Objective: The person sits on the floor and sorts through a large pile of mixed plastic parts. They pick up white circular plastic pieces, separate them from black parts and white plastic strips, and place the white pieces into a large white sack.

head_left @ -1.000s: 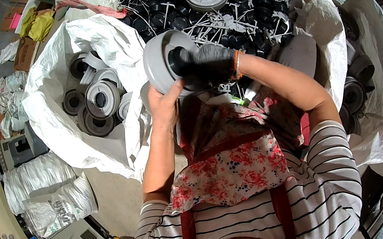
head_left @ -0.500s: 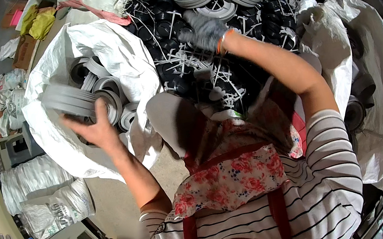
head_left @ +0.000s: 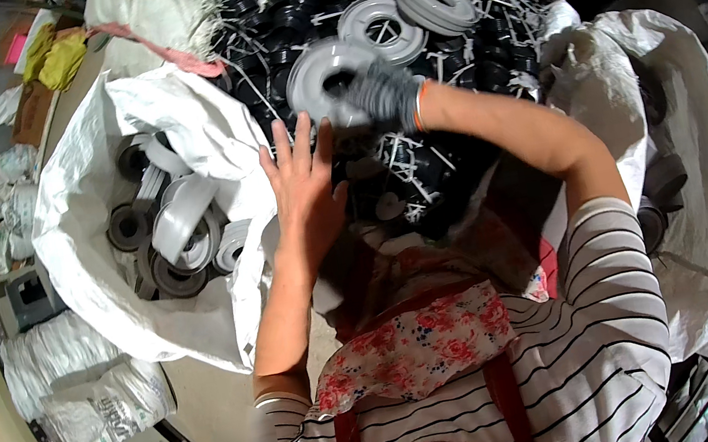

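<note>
A grey wheel [head_left: 307,83] is reached by the right hand [head_left: 387,97], its grip too blurred to tell. The left hand [head_left: 304,178] is spread open; grasping seems called for.

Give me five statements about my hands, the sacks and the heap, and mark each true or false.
1. The gloved right hand is at a pale grey plastic ring. True.
2. The left hand is gloved too. False: the left hand is bare.
3. Grey ring-shaped parts lie inside the white woven left sack. True.
4. The white woven right sack is tied shut. False: the right sack gapes open.
5. Beneath that ring is a heap of black plastic parts. True.
</note>
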Tool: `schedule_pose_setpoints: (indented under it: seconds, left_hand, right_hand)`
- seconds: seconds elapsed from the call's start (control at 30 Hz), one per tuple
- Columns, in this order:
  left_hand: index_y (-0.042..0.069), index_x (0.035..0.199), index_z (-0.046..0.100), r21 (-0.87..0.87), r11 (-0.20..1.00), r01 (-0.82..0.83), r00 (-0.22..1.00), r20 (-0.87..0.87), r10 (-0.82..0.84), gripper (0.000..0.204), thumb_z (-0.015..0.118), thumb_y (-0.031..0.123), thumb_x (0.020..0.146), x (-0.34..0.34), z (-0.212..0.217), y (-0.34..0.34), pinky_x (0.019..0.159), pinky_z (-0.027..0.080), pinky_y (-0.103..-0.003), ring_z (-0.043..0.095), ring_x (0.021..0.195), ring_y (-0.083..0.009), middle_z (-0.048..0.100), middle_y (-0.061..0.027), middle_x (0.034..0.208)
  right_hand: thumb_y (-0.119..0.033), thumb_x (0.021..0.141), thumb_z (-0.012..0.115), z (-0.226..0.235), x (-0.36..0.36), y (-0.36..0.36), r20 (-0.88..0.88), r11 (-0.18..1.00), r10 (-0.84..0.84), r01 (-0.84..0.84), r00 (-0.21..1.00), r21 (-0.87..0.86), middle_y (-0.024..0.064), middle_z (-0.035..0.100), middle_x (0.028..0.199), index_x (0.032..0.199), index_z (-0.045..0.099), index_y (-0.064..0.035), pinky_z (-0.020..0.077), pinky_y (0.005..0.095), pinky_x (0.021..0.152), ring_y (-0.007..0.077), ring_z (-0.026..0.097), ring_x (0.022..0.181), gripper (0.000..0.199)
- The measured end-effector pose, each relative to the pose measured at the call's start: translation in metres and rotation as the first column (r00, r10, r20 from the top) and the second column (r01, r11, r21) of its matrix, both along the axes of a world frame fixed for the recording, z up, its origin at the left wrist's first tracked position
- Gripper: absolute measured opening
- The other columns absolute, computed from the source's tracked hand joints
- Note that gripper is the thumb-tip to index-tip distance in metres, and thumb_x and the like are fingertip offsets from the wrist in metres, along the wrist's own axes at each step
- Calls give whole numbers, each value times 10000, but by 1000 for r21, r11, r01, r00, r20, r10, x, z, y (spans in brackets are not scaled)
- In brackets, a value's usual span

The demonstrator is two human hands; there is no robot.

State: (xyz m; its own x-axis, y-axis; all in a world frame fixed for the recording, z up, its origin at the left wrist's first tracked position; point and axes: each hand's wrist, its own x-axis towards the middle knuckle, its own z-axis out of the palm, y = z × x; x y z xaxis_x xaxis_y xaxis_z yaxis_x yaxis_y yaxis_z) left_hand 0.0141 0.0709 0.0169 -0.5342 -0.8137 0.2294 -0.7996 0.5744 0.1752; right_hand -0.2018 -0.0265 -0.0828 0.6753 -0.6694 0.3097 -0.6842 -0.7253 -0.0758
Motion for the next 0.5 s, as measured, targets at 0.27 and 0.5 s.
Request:
schedule_pose_setpoints:
  seconds: [0.27, 0.5]
  left_hand:
    - [43, 1104, 595, 269, 960, 76, 975, -223, -15, 554, 794, 204, 613, 27, -55, -28, 977, 386, -433, 539, 1047, -316, 590, -155, 1032]
    - [-21, 1128, 491, 26, 904, -427, 825, -398, 402, 643, 798, 226, 620, 111, -42, -29, 861, 448, -389, 547, 975, -363, 549, -202, 1069]
  right_hand:
    - [-176, 811, 559, 27, -85, 16, 0, 878, -359, 338, 933, 340, 155, 640, 1014, 1023, 637, -73, 485, 401, 758, 316, 613, 903, 248]
    - [-185, 740, 610, -73, -158, -31, -291, 521, -736, 785, 612, 335, 269, 190, 1486, 1414, 266, -2, 271, 387, 1120, 389, 198, 1385, 778]
